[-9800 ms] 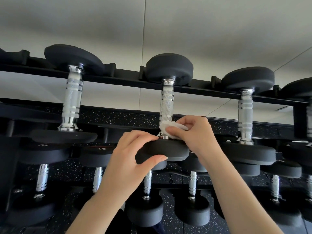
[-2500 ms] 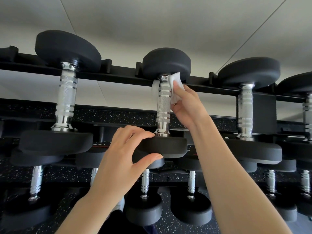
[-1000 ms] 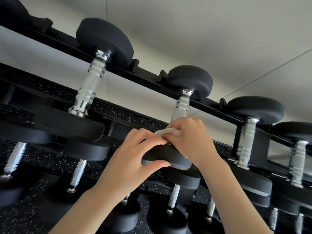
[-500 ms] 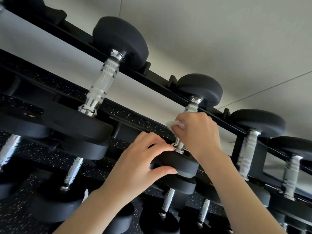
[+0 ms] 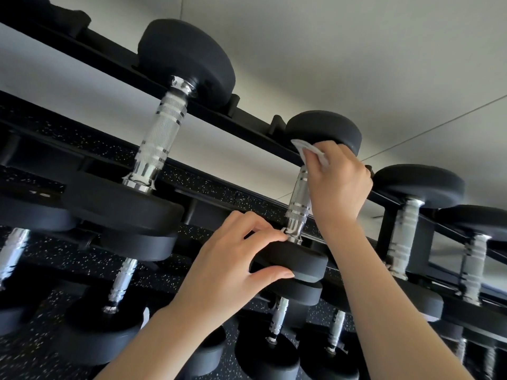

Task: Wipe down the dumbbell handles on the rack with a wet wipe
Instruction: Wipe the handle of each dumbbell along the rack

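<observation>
A black dumbbell with a knurled chrome handle (image 5: pixel 297 204) lies across the top tier of the black rack (image 5: pixel 115 61). My right hand (image 5: pixel 338 185) is closed around the upper end of that handle, pressing a white wet wipe (image 5: pixel 310 152) against it just under the far head (image 5: pixel 323 128). My left hand (image 5: pixel 233 267) grips the near head (image 5: pixel 299 263) of the same dumbbell, thumb underneath and fingers on top. The wipe hides the top of the handle.
A larger dumbbell (image 5: pixel 162 133) sits to the left on the top tier, and two more (image 5: pixel 406 229) to the right. The lower tiers hold several smaller dumbbells (image 5: pixel 277 322). A black speckled floor lies below and a pale wall behind.
My right hand has slid the wipe up the handle from near the lower collar to the top under the far head. My left hand keeps its grip. The view has tilted further.
</observation>
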The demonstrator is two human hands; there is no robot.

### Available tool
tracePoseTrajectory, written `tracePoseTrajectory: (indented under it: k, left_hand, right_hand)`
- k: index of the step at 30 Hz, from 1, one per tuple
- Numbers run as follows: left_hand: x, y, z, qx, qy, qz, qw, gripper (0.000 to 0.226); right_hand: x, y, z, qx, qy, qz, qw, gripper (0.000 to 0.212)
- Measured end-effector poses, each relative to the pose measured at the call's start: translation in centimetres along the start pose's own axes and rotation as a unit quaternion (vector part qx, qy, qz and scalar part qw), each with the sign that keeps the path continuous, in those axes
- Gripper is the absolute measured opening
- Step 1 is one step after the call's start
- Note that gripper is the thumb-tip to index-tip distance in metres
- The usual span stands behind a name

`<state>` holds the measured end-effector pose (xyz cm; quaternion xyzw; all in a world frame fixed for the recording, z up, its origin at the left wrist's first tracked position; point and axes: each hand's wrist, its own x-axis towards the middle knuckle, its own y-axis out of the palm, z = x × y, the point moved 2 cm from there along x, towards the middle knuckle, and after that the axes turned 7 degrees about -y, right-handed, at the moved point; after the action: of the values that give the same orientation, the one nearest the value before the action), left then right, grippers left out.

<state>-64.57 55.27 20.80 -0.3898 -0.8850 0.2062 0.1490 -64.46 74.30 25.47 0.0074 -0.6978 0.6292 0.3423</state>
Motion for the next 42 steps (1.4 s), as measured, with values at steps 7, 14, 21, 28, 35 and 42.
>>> tracePoseTrajectory:
  k: [7,14,21,28,35,42]
  left_hand:
    - [0.2,-0.1,-0.2,-0.003,0.003,0.014,1.0,0.041]
    - [0.9,-1.0,-1.2,0.028,0.012,0.045,0.998,0.046]
    - [2.4,0.9,-5.1,0.113,0.063,0.05,0.99,0.051]
    - [3.4,9.2,-10.8,0.16,0.088,0.077,0.98,0.056]
    - [1.8,16.2,-13.5,0.162,0.04,0.094,0.982,0.055]
    - [1.1,16.8,-13.2,0.107,-0.025,0.069,0.991,0.049]
  right_hand:
    - [-2.2,-1.3,-0.8,0.232,0.153,0.101,0.955,0.019]
    - [-6.2,-3.3,-1.4,0.322,0.194,0.176,0.91,0.008]
    - [-7.8,-8.6,-7.5,0.345,0.266,0.093,0.895,0.009]
    - [-10.2,-10.7,-16.1,0.362,0.307,0.039,0.879,0.011]
    - [-10.3,-9.3,-23.6,0.358,0.273,0.052,0.892,0.005]
    - [-7.9,-5.0,-23.8,0.382,0.22,0.026,0.897,0.009]
